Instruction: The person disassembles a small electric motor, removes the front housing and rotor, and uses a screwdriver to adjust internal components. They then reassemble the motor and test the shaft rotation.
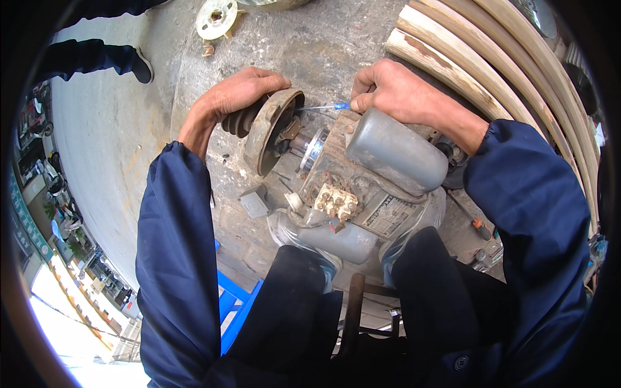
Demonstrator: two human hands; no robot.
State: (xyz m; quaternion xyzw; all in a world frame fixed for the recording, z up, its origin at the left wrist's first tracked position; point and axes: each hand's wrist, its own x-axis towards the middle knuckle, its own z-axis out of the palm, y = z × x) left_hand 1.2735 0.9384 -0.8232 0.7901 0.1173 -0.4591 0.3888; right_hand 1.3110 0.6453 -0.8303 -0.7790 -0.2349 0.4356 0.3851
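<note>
A dusty electric motor [336,143] lies on the ground between my feet, with a rounded grey cover [398,154] on top. Its exposed terminal block [335,202] faces me. At the left end, a round end cover [257,143] stands apart from the motor body around the shaft [299,143]. My left hand [240,90] is wrapped over the grooved pulley [237,123] and the cover's upper rim. Pinched in my right hand [396,92] is a small screwdriver [341,106] with a blue handle. Its thin blade points left to the end cover's open side; the tip is hard to make out.
Long wooden poles [446,58] lie at the upper right. A small grey box [255,203] rests left of the motor, an orange-handled tool [480,226] right of it. Beyond are a pale plastic wheel [223,26] and another person's leg [97,57]. Blue stool parts [234,307] show below.
</note>
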